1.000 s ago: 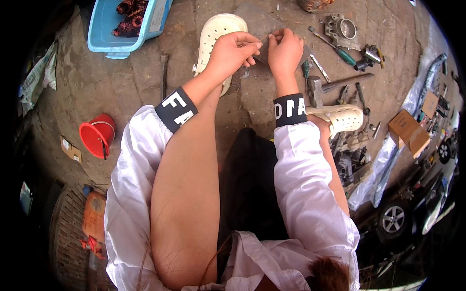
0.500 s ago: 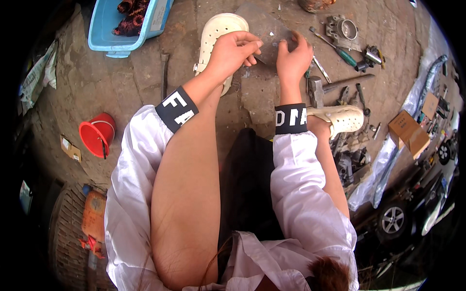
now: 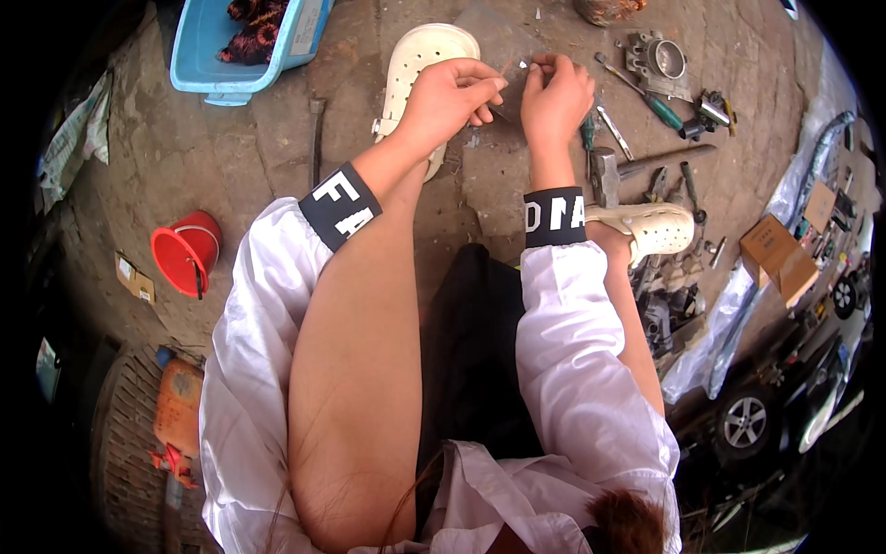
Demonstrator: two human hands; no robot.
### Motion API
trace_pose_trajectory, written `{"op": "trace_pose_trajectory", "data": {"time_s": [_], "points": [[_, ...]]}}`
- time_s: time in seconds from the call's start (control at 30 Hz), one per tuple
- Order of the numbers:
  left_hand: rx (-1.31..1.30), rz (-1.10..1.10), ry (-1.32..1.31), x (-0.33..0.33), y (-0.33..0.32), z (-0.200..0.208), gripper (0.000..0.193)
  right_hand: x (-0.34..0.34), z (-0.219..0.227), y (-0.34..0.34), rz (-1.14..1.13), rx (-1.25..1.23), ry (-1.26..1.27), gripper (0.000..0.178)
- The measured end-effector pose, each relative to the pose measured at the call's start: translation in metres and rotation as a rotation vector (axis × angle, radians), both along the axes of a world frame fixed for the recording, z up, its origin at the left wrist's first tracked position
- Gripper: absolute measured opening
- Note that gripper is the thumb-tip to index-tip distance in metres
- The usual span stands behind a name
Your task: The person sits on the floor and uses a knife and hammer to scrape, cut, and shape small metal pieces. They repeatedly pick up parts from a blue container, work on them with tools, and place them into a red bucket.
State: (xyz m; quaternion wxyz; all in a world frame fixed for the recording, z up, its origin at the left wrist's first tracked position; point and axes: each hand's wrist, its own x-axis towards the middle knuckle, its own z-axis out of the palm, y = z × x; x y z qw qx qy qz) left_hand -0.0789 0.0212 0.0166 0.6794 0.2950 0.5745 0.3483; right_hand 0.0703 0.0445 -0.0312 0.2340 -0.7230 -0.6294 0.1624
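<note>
My left hand (image 3: 452,94) is closed in a pinch above the cream clog (image 3: 417,57) on my left foot. A thin, reddish, wire-like strand shows by its fingertips; I cannot tell where it ends. Close on the right, my right hand (image 3: 557,100) has its fingers curled together, and what lies in them, if anything, is hidden. The two hands are apart, over a smooth grey patch (image 3: 494,23) on the ground. Beside my right wrist lie a hammer (image 3: 604,175) and a silver tool (image 3: 613,131) like a wrench.
A blue basin (image 3: 212,96) with copper-coloured coils stands at the far left, a red bucket (image 3: 185,254) nearer. A metal bar (image 3: 316,143) lies left of my foot. A green-handled screwdriver (image 3: 660,109), a round metal housing (image 3: 664,59) and cardboard boxes (image 3: 780,258) lie on the right.
My right hand has turned, and its fingers are drawn more together toward the left hand. The left hand keeps its pinch almost in place.
</note>
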Motion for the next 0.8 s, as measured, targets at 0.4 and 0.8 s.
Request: {"op": "trace_pose_trajectory", "data": {"time_s": [0.4,0.8], "points": [[-0.002,-0.008,0.014,0.000,0.000,0.001,0.016,-0.013,0.004,0.005,-0.023,-0.147,-0.227,0.017],[-0.117,0.070,-0.147,0.003,0.004,0.037,0.017,-0.019,0.063,-0.034,-0.379,-0.474,1.767,0.014]]}}
